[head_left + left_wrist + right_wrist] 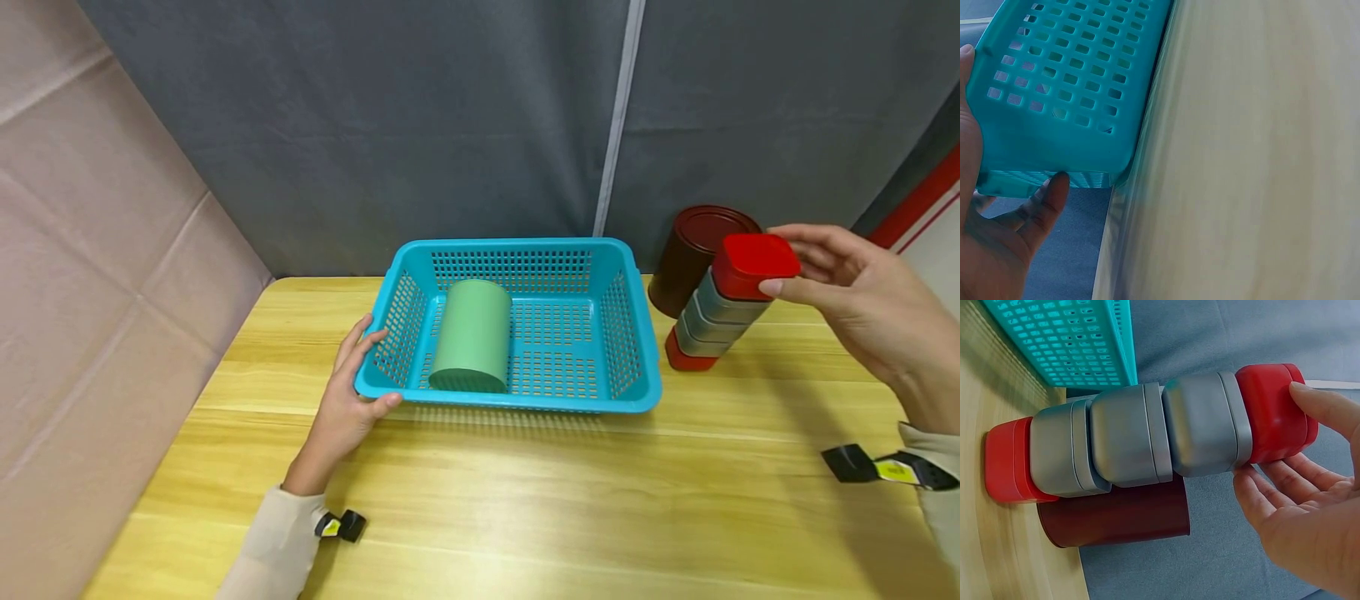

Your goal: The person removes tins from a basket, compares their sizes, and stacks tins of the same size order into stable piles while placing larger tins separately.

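Note:
A blue perforated plastic basket [525,402] stands on the table with a green cylinder [472,333] lying on its side within. My left hand [345,421] grips the basket's near left corner, thumb on the front rim and fingers along the left rim. To the right rises a stack of small rounded-square containers. A red container [1269,415] tops it, three grey ones [1207,428] come below, and another red container [1007,461] is at the bottom, by the tabletop. My right hand [873,308] pinches the top red container between thumb and fingers.
A dark brown-red lidded canister [681,262] stands just behind the stack. Beyond the table's back edge hangs a grey curtain [375,142], and a pinkish cloth wall [97,275] is at left. The wooden table [540,508] extends in front of the basket.

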`<state>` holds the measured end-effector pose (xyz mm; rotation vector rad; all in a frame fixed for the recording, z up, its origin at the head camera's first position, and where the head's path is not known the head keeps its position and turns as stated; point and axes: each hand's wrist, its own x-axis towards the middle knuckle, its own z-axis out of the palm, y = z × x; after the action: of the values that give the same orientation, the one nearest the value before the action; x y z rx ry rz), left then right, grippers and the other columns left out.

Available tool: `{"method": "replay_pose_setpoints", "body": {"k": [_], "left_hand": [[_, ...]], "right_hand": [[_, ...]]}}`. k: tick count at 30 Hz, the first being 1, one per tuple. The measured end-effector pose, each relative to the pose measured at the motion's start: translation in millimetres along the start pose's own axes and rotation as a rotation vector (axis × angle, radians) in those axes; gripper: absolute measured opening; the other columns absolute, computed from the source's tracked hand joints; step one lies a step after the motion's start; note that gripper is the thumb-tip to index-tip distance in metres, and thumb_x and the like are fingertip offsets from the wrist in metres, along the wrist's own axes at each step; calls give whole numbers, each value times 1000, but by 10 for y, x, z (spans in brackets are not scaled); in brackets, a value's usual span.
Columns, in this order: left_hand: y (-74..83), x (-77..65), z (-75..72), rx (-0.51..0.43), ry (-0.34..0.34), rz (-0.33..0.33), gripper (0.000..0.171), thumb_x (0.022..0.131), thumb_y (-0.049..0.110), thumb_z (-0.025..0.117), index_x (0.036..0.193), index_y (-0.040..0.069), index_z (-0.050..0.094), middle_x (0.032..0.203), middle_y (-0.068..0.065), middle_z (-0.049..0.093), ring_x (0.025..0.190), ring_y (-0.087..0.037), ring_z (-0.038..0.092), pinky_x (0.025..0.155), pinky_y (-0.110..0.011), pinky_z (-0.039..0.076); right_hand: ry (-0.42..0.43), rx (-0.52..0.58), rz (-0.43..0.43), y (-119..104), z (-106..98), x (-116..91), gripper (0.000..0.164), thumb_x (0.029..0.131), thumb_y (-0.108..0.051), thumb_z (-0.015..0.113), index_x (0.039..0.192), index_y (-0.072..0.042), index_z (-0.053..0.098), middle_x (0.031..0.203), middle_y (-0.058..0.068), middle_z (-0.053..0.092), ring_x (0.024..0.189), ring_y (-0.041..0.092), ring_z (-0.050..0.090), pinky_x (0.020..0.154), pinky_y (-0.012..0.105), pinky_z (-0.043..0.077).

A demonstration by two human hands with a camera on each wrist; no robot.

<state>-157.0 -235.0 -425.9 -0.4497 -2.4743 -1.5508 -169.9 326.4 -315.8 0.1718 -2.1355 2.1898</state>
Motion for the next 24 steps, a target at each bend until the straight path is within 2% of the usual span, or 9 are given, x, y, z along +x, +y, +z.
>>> {"method": "replay_pose_setpoints", "body": {"k": [8, 12, 15, 17, 21, 22, 24], "left_hand": [[-11, -3, -3, 11, 0, -1, 85, 77, 13, 88, 153, 12, 50, 175, 3, 19, 160, -31, 17, 115, -11, 26], [-14, 1, -5, 9, -1, 1, 85, 77, 15, 89, 153, 13, 51, 174, 5, 19, 160, -31, 17, 126, -42, 26], [-11, 4, -7, 7, -1, 4, 85, 77, 14, 89, 153, 12, 51, 174, 5, 19, 160, -32, 16, 122, -64, 23], [-7, 3, -8, 11, -3, 1, 85, 77, 14, 89, 153, 13, 51, 175, 4, 19, 160, -32, 16, 123, -59, 24], [1, -6, -7, 15, -2, -9, 85, 77, 12, 88, 154, 13, 50, 175, 3, 18, 161, -30, 16, 123, -35, 26], [0, -8, -5, 17, -2, -11, 85, 77, 12, 88, 154, 13, 50, 175, 3, 18, 161, -30, 16, 122, -31, 26], [-5, -9, 1, 16, -4, -9, 86, 77, 12, 88, 154, 12, 50, 175, 2, 18, 160, -31, 16, 123, -34, 26]], "right_hand": [[0, 23, -5, 3, 12, -5, 53, 95, 15, 63, 140, -11, 58, 126, -8, 71, 105, 4, 70, 84, 11, 54], [14, 12, 3, -7, 20, -15, 53, 95, 14, 64, 140, -11, 58, 126, -9, 70, 105, 4, 69, 83, 11, 55], [20, 6, 8, -13, 23, -21, 52, 95, 13, 64, 141, -12, 57, 126, -9, 69, 105, 4, 68, 82, 11, 55], [20, 4, 9, -12, 22, -22, 53, 95, 13, 64, 141, -12, 57, 126, -9, 69, 105, 4, 68, 82, 11, 55], [23, -4, 16, -5, 9, -21, 55, 95, 12, 64, 143, -13, 55, 129, -9, 67, 107, 3, 66, 83, 10, 54], [27, -26, 19, -4, 6, -23, 56, 95, 11, 65, 144, -15, 54, 131, -10, 65, 108, 3, 64, 84, 9, 53], [32, -35, 17, -6, -5, -36, 57, 96, 11, 64, 145, -16, 54, 136, -10, 61, 110, 2, 62, 85, 7, 51]]}}
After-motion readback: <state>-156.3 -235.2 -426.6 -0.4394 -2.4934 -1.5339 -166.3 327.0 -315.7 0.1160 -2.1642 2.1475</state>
